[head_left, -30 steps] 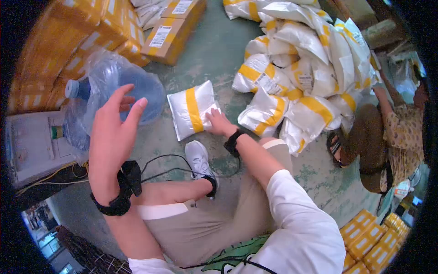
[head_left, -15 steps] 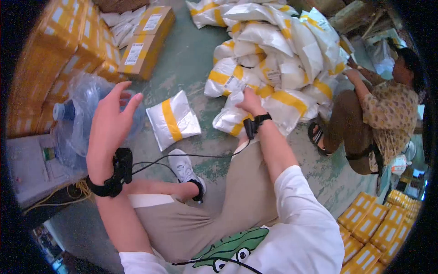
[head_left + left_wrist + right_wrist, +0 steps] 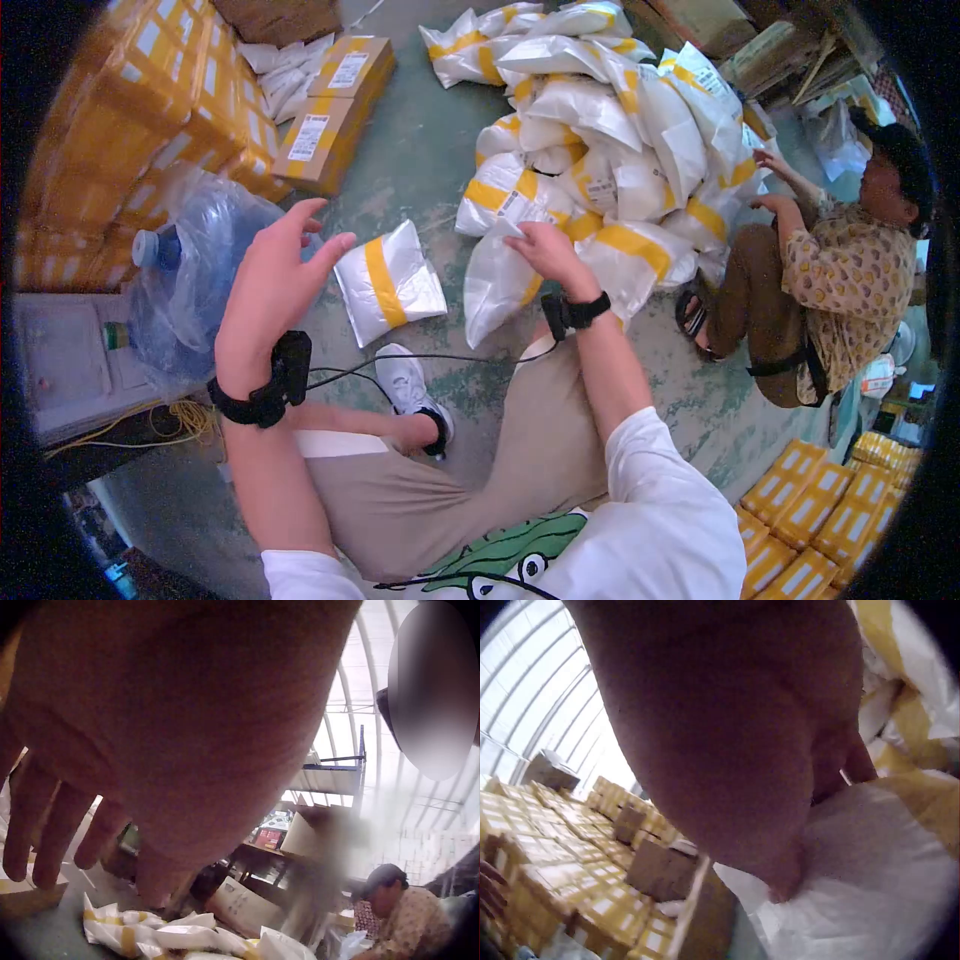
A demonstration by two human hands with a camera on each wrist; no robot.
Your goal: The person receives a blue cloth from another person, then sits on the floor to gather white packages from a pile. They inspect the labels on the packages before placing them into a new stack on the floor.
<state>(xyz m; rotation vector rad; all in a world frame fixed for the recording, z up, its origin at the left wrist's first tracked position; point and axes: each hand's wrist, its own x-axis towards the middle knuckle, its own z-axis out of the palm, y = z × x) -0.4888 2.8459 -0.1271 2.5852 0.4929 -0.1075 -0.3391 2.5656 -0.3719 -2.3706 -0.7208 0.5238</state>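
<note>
My right hand (image 3: pixel 552 258) grips the top edge of a white mailing bag (image 3: pixel 492 285) with yellow tape, at the near side of the pile. Close up in the right wrist view, the thumb (image 3: pixel 784 881) lies over the white plastic (image 3: pixel 870 877), with fingers partly hidden behind the palm. My left hand (image 3: pixel 268 290) is held up with relaxed, spread fingers and nothing in them; it overlaps the plastic-wrapped blue water jug (image 3: pixel 195 255) in the head view. Between the hands, a single white package (image 3: pixel 425 285) with a yellow stripe lies on the floor.
A heap of white taped bags (image 3: pixel 590 110) spreads behind my right hand. Brown cartons (image 3: pixel 330 120) and stacked yellow-taped boxes (image 3: pixel 110 150) stand at the left. Another person (image 3: pixel 840 260) crouches at the right. A black cable (image 3: pixel 470 357) runs between my wrists.
My right hand left the single package and moved right to the pile, where it took hold of a bag and tilted it up. The left hand stays raised. The head view shifted.
</note>
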